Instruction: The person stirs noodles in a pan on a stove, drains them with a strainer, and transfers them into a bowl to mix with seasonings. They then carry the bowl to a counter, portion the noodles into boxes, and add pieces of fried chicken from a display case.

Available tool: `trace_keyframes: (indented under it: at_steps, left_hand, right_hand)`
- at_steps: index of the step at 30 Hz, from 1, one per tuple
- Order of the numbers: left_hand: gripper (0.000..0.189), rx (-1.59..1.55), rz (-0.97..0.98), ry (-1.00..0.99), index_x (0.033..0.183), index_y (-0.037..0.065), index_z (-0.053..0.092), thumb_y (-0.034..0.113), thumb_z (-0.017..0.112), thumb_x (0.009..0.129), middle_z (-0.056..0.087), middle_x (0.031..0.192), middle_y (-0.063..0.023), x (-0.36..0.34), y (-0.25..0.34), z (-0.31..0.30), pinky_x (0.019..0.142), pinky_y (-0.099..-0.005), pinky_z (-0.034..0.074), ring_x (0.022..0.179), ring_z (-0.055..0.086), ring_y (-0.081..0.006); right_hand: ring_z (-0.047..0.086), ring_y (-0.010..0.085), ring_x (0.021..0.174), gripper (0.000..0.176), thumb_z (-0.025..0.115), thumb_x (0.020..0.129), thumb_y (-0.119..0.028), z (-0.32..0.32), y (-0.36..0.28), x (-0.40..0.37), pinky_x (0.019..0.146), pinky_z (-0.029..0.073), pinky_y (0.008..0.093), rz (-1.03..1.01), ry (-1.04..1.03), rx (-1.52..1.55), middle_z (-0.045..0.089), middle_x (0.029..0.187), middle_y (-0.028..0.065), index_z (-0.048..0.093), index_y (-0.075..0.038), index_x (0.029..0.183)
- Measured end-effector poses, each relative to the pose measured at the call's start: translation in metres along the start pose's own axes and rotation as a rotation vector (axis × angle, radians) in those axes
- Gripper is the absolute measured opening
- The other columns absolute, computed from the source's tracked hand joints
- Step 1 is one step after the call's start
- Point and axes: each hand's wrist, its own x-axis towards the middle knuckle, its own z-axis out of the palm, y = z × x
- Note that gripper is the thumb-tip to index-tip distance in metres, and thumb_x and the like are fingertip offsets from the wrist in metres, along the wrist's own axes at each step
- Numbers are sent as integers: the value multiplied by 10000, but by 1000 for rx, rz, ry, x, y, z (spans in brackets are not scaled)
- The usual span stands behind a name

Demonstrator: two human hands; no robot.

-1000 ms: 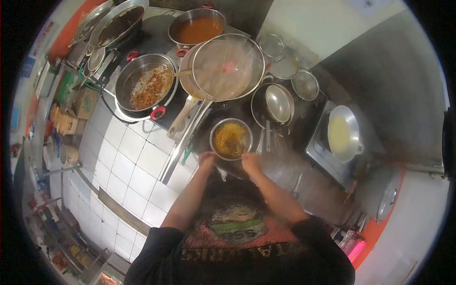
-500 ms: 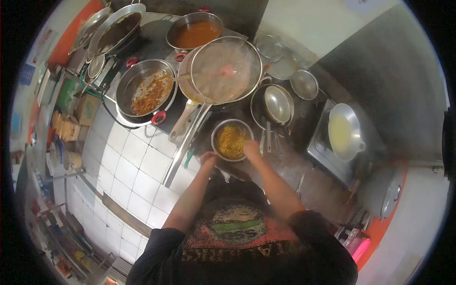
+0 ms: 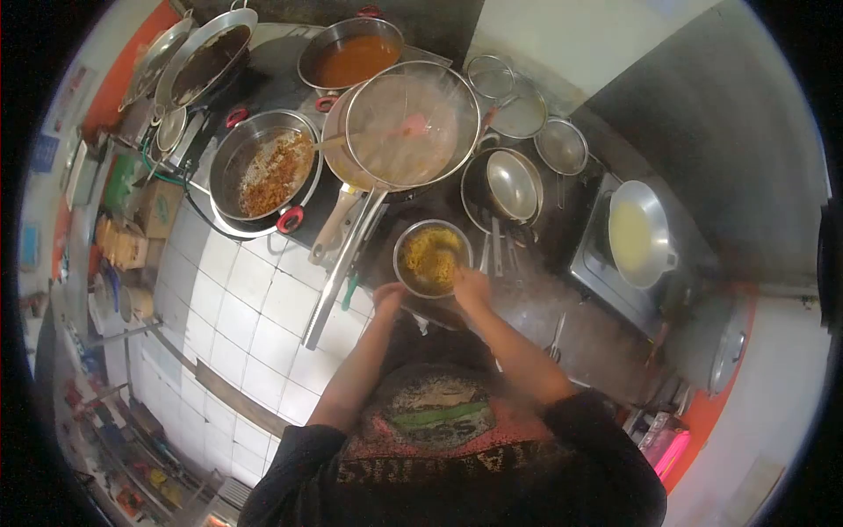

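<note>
Nearest the person, the left hand keeps to the lower left rim of the steel bowl, much as it was; its fingers look curled, but I can't tell whether they clamp the rim. The right hand is at the lower right rim, a little lower against the bowl than half a second ago. Its fingers are closed together, around what I can't make out. The yellow food inside the bowl lies in a changed shape, with a dark patch on its right.

Just left of the bowl, the long handle of the big strainer slants past, its end jutting over the white floor tiles. That handle and the pan handle beside it crowd the bowl's left side. To the right, the counter offers some open room under drifting steam, though utensils lie on it.

Beyond the bowl, the strainer's hoop covers much of a wide pan. Left of that, a steel pot holds browned bits, close to the stove's edge. A dark wok with a metal bowl in it stands on the right, and farther right a pale wok sits on a burner. Farthest back is the pot of orange sauce.
</note>
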Motion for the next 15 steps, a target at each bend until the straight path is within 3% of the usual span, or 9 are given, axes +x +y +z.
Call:
trace_keyframes:
  at_steps: [4, 7, 8, 11, 14, 15]
  left_hand:
    - [148, 80, -45, 25, 900, 34, 667, -3, 579, 788, 657, 870, -74, 1, 8, 9, 776, -306, 464, 848, 603, -181]
    - [111, 90, -70, 42, 905, 35, 664, 32, 632, 799, 659, 879, -63, 1, 6, 6, 781, -303, 462, 842, 602, -172]
    - [101, 48, -57, 13, 900, 37, 664, 44, 647, 801, 659, 880, -56, -1, 5, 3, 780, -303, 461, 838, 602, -167]
    - [91, 47, -87, 10, 887, 46, 663, 47, 666, 796, 661, 886, -36, 4, -1, 3, 768, -300, 464, 825, 602, -155]
    - [82, 125, -124, 50, 868, 46, 660, 32, 667, 787, 662, 876, -35, 1, 7, 8, 747, -293, 470, 809, 603, -152]
    - [78, 149, -130, 67, 860, 43, 659, 27, 666, 784, 663, 870, -38, -2, 11, 10, 739, -291, 472, 804, 603, -152]
  right_hand:
    - [619, 395, 826, 257, 558, 837, -246, 12, 23, -3, 767, 489, 475, -114, -181, -38, 644, 867, 216, 669, -24, 900]
    - [615, 395, 833, 258, 564, 840, -245, 8, 29, 5, 786, 485, 463, 96, -64, 297, 644, 839, 219, 669, -11, 865]
    - [619, 394, 804, 271, 565, 832, -238, 10, 27, 6, 759, 492, 450, 122, 88, 357, 640, 788, 220, 667, 14, 819]
    - [635, 362, 855, 245, 533, 813, -198, 21, 16, 19, 721, 479, 443, 261, 148, 256, 647, 862, 237, 682, -16, 882]
    - [632, 363, 821, 260, 561, 841, -232, 38, 14, 36, 744, 507, 438, -35, -34, 480, 659, 829, 181, 692, -6, 849]
    - [629, 366, 841, 265, 562, 847, -246, 34, 16, 36, 761, 504, 443, -104, -83, 312, 658, 856, 182, 690, -16, 874]
